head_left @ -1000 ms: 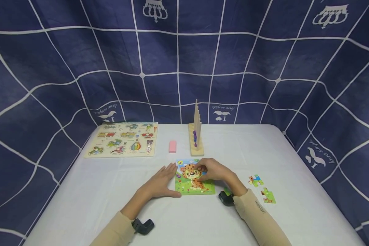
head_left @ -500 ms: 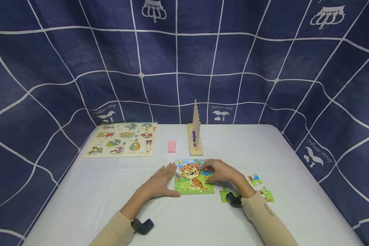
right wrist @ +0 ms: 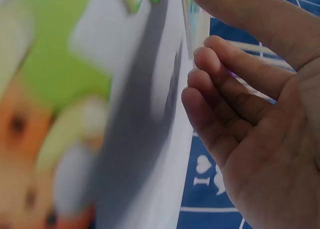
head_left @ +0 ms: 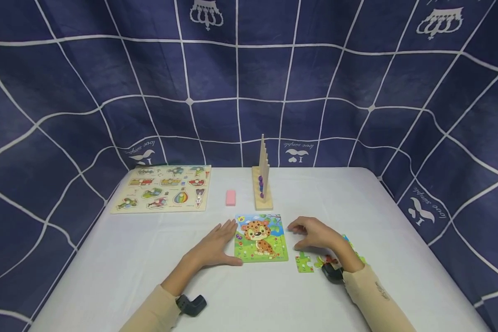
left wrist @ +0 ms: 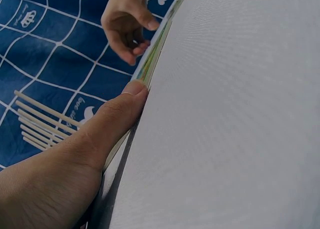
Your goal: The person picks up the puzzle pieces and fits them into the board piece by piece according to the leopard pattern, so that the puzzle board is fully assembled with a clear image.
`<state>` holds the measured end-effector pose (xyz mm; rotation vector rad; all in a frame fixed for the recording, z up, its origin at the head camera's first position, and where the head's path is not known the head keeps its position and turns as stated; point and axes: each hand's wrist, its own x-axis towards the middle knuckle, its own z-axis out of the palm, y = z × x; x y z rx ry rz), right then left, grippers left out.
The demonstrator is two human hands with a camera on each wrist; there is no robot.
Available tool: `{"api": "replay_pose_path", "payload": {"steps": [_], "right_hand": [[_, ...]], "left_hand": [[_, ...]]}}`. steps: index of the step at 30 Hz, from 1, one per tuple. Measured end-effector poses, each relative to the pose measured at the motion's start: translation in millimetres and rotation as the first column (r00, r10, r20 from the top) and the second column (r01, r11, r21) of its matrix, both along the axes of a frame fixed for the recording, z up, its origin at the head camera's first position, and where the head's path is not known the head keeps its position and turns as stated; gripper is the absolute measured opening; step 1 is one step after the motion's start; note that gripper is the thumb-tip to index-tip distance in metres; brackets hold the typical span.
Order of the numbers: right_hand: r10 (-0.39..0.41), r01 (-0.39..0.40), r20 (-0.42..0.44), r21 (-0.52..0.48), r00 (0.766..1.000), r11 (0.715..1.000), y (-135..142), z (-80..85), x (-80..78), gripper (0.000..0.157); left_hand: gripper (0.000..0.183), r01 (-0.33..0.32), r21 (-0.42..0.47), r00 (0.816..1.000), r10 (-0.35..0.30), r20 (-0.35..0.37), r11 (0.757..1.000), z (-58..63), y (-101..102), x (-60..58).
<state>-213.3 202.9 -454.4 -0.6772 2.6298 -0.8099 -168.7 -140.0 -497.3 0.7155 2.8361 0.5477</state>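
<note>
A leopard picture jigsaw puzzle (head_left: pixel 262 244) lies flat in the middle of the white table in the head view. My left hand (head_left: pixel 213 246) rests at its left side, fingers straight along the edge and thumb at the near left corner. In the left wrist view that thumb touches the puzzle's edge (left wrist: pixel 155 51). Just right of the puzzle is my right hand (head_left: pixel 315 233), its fingers loosely bent and nothing between them; the right wrist view shows the same empty hand (right wrist: pixel 255 119). Below it lies a green jigsaw piece (head_left: pixel 304 263), with other loose pieces partly hidden by the wrist.
Behind the puzzle stand a pink block (head_left: pixel 230 198) and a wooden peg stand (head_left: pixel 263 205) with upright rods and purple beads. A wooden vehicle puzzle board (head_left: pixel 162 189) lies at the back left. A blue checked curtain (head_left: pixel 257 78) surrounds the table.
My right hand has moved off the leopard puzzle to the right, over the loose pieces, uncovering the puzzle's right side. My left hand has stayed at the left edge.
</note>
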Motion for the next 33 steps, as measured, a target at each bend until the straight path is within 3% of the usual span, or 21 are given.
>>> {"api": "replay_pose_path", "payload": {"steps": [14, 26, 33], "right_hand": [[-0.111, 0.111, 0.004, 0.041, 0.994, 0.993, 50.1, -1.4, 6.3, 0.055], [-0.127, 0.128, -0.024, 0.034, 0.992, 0.991, 100.8, -0.6, 11.8, 0.058], [-0.188, 0.188, -0.003, 0.061, 0.982, 0.980, 119.3, -2.3, 14.1, 0.060]], "left_hand": [[0.123, 0.002, 0.000, 1.000, -0.002, 0.009, 1.000, -0.7, 0.4, -2.8], [0.122, -0.014, -0.007, 1.000, 0.014, 0.016, 1.000, -0.4, 0.2, -2.0], [0.121, -0.004, 0.007, 1.000, 0.004, 0.012, 1.000, 0.2, -0.3, -1.8]]}}
